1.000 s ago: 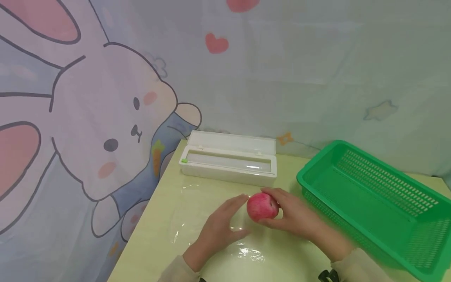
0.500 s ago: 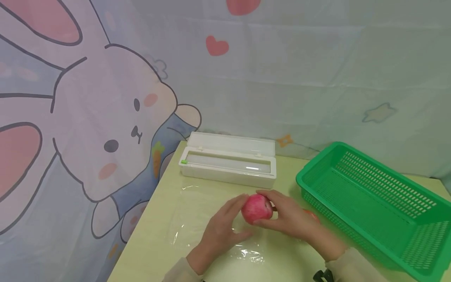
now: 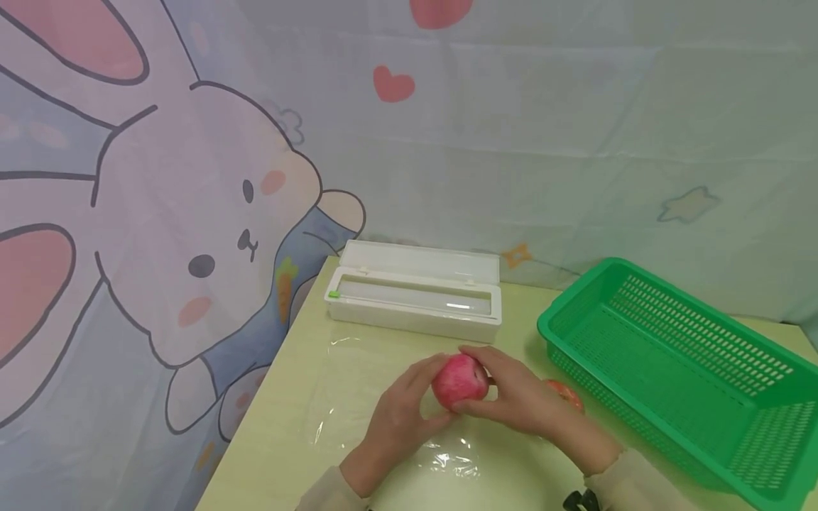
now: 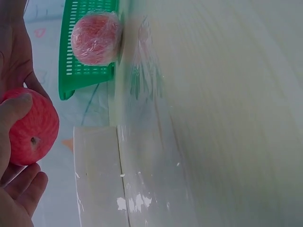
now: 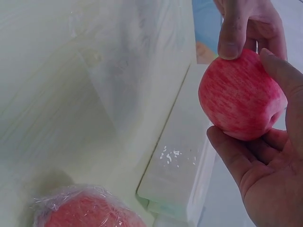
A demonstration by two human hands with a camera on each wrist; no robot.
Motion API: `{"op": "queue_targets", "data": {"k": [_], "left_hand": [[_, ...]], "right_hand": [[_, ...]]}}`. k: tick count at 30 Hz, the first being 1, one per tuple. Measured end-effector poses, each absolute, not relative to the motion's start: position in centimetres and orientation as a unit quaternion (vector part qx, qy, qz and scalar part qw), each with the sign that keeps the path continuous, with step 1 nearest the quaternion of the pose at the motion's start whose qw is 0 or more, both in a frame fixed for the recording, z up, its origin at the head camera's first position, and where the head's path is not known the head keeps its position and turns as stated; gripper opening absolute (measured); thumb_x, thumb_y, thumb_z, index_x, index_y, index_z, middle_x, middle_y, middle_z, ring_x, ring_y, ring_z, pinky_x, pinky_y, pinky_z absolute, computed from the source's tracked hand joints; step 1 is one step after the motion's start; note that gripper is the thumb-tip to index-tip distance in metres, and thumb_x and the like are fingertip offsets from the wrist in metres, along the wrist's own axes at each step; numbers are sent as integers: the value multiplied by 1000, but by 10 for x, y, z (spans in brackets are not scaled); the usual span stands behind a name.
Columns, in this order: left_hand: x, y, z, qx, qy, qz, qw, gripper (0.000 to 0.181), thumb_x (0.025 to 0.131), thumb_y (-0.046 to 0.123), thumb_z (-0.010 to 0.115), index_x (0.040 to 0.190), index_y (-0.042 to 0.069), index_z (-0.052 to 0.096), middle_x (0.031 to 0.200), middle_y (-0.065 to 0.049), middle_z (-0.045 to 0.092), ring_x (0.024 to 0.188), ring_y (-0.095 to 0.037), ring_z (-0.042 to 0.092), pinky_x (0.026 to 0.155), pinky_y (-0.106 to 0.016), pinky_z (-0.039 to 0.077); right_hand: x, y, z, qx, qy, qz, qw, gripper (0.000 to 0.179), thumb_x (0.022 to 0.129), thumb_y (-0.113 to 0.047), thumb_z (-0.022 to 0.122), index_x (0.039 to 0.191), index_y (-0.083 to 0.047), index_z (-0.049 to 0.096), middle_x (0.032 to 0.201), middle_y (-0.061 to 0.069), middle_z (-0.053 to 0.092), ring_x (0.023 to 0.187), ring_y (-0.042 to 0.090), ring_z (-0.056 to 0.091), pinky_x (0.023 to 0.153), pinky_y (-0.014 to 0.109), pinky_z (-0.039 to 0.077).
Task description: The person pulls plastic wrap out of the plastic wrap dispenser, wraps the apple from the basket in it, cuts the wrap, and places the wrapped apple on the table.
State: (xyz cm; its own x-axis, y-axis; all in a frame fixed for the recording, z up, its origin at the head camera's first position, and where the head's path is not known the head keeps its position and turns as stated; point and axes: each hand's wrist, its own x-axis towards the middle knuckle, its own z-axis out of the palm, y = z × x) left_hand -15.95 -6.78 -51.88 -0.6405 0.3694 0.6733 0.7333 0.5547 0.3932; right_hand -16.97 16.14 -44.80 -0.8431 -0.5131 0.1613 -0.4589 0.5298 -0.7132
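Note:
A red apple (image 3: 460, 382) is held just above the table between both hands. My right hand (image 3: 520, 399) grips it from the right, fingers on top and thumb below. From the left, my left hand (image 3: 397, 419) holds it too; its thumb presses the apple (image 5: 241, 97) in the right wrist view. Under the hands a sheet of clear plastic film (image 3: 345, 397) lies flat on the table. Another apple, wrapped in film (image 4: 96, 39), sits beside the green basket, partly hidden behind my right forearm in the head view.
A white cling film dispenser (image 3: 412, 323) with its lid raised stands at the back of the yellow table (image 3: 255, 454). The green basket (image 3: 639, 419) takes up the right side. Behind hangs a cloth (image 3: 543, 142) printed with a rabbit.
My right hand has brought the apple slightly left, and my left hand has come to hold it as well. The wrapped apple has come into sight behind the right forearm.

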Motion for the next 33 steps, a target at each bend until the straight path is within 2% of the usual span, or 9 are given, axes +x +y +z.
{"op": "queue_targets", "data": {"k": [3,6,9,13,16,20,27,33], "left_hand": [[-161,-70,-517,-320,-836,-361,263,82,77,18,98,147,7,57,141,-7,66,129,-21,66,106,-30,55],[-161,-73,-514,-301,-831,-403,239,80,79,16,97,147,7,57,141,-8,66,126,-21,67,106,-32,56],[-160,-74,-512,-284,-816,-459,207,78,81,14,95,148,5,56,141,-9,65,122,-23,70,103,-32,58],[-161,-75,-513,-270,-790,-523,172,78,84,10,93,151,5,53,144,-10,63,126,-26,68,101,-34,59],[-161,-75,-514,-268,-778,-544,162,79,85,9,92,153,6,51,146,-11,62,129,-28,67,99,-36,60],[-162,-74,-516,-273,-772,-550,165,79,85,6,91,153,5,50,145,-13,61,128,-30,67,96,-37,62],[-161,-74,-516,-274,-772,-551,161,79,85,6,91,153,4,50,146,-13,61,128,-30,67,98,-38,61],[-160,-77,-519,-283,-795,-505,180,81,86,9,90,155,2,48,148,-14,61,130,-30,66,104,-40,58]], "right_hand": [[-168,164,-448,-264,862,-430,46,82,91,-36,87,154,3,50,146,17,61,128,35,64,97,39,62],[-167,168,-451,-242,840,-483,56,76,98,-29,80,157,2,45,149,19,59,134,39,60,101,43,60],[-165,170,-456,-218,815,-533,63,66,104,-22,72,158,3,43,149,21,60,137,42,59,106,40,57],[-165,168,-466,-183,764,-610,108,58,111,-22,60,160,1,41,155,22,54,141,43,56,110,37,53],[-165,163,-472,-157,731,-649,139,54,114,-26,52,162,-4,41,161,21,47,140,44,56,114,46,50],[-165,157,-478,-135,725,-660,143,52,115,-31,49,161,-7,44,162,19,47,136,43,61,117,58,44],[-165,150,-480,-134,717,-671,129,51,115,-28,49,159,-4,46,159,21,49,135,40,62,110,40,54],[-163,147,-481,-113,719,-674,126,50,113,-28,54,157,-4,49,157,21,53,132,36,64,111,44,53]]}}
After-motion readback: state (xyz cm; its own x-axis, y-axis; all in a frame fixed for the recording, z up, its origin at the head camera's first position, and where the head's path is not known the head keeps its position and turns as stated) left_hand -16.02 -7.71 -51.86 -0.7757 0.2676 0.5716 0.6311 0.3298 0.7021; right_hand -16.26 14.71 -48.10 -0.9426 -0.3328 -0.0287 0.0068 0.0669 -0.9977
